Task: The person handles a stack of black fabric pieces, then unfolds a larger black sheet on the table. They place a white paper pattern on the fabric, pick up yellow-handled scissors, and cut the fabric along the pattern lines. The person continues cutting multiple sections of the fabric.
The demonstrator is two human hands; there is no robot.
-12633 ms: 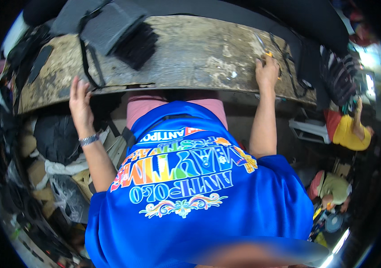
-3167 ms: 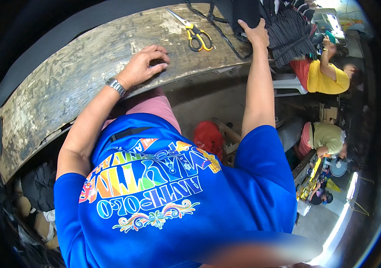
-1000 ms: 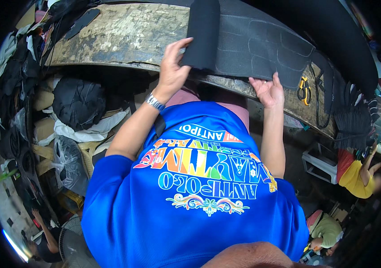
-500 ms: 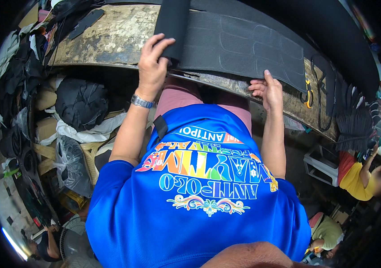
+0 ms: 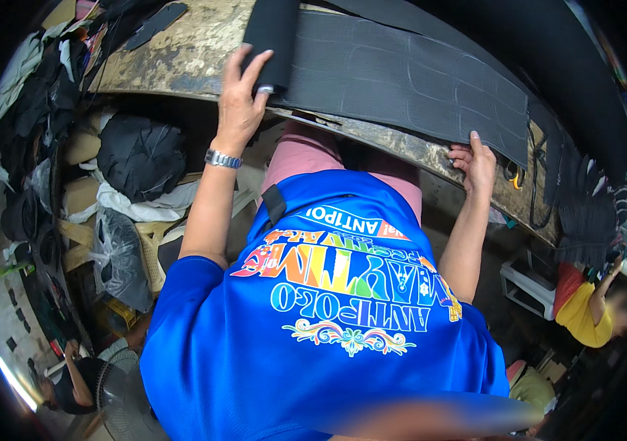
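A long black sheet point(image 5: 394, 73), marked with pale curved outlines, lies along the worn table. Its left end is wound into a thick roll point(image 5: 269, 44). My left hand point(image 5: 240, 103) grips the near end of this roll, with two fingers over its side. At the sheet's near edge, toward its right end, my right hand point(image 5: 477, 165) holds on with one digit on top and the others curled below the edge. What lies inside those curled fingers is hidden. Scissors with orange handles point(image 5: 517, 178) show partly from beneath the sheet's right end.
The scuffed tabletop point(image 5: 181, 62) runs across in front of me. A large black roll point(image 5: 549, 66) sits along its far side. Black strips point(image 5: 585, 202) hang at the right end, near a white stool point(image 5: 526, 287). Bags and scraps point(image 5: 140, 158) crowd the left. Other people work behind.
My right hand and the sheet's right end have shifted right, covering more of the scissors. My left hand and the roll have moved slightly left, and more marked sheet lies flat between my hands.
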